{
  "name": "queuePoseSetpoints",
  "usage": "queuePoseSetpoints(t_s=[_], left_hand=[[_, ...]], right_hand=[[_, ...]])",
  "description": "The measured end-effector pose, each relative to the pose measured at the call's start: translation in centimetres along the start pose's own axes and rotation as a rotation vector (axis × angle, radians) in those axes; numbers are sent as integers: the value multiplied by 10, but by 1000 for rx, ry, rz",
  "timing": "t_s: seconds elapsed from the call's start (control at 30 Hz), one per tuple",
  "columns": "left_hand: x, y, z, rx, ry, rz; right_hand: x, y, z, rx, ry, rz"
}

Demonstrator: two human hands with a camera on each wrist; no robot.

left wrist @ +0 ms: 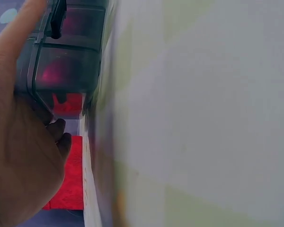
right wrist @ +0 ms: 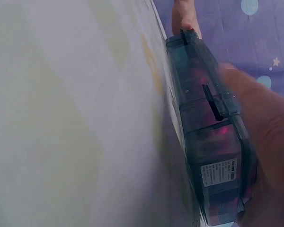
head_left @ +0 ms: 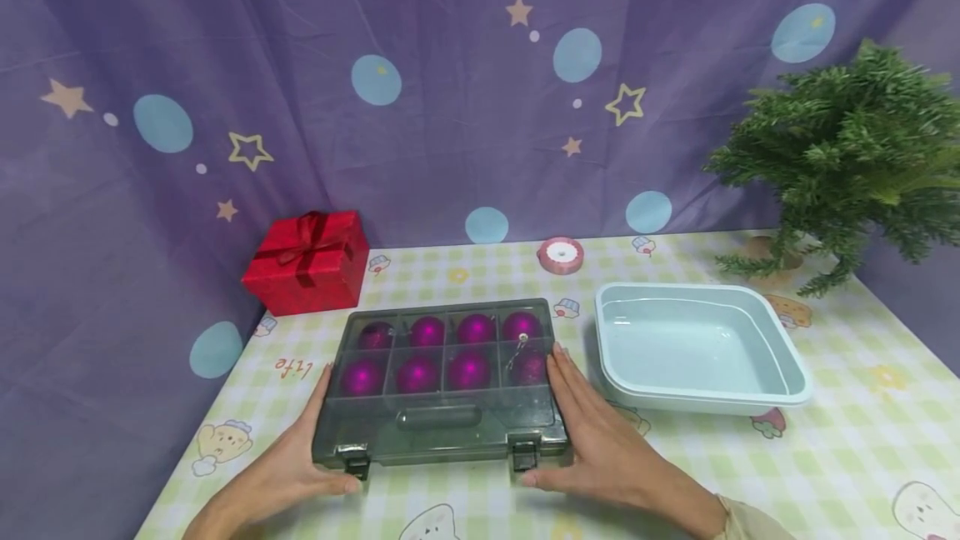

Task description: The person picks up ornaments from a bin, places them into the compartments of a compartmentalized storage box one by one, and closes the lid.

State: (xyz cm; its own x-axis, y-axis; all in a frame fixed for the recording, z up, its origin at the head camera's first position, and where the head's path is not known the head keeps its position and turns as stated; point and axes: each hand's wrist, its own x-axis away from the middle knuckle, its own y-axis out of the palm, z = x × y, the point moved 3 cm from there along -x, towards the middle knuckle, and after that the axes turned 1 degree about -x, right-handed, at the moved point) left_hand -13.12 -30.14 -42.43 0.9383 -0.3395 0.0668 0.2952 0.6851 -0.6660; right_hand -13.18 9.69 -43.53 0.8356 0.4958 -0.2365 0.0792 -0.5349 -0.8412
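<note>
A smoky see-through plastic organizer case lies on the table, lid down, with several shiny purple ball ornaments in its compartments. My left hand grips its left side, thumb at the front by one black latch. On the opposite side my right hand holds the case, fingers along the side wall and thumb near the other latch. That latch sticks out from the case front in the right wrist view. A white label shows on the case's side there.
Right of the case stands a pale blue plastic basin. Behind are a red gift box with a bow and a pink ribbon spool. A small artificial fir tree stands at the back right, before a purple curtain.
</note>
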Motion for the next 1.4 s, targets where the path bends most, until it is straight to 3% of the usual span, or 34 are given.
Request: queuePoseSetpoints(t_s=[0.2, 0.47, 0.87, 1.4], left_hand=[[-2, -1, 0, -45, 25, 31], [-1, -2, 1, -84, 25, 52], [4, -4, 3, -182, -89, 75], [2, -9, 3, -364, -146, 68]], right_hand=[[-2, 3, -2, 84, -27, 28], [-1, 5, -2, 60, -12, 45], [0, 1, -1, 8, 0, 86], [0, -1, -1, 83, -60, 113]])
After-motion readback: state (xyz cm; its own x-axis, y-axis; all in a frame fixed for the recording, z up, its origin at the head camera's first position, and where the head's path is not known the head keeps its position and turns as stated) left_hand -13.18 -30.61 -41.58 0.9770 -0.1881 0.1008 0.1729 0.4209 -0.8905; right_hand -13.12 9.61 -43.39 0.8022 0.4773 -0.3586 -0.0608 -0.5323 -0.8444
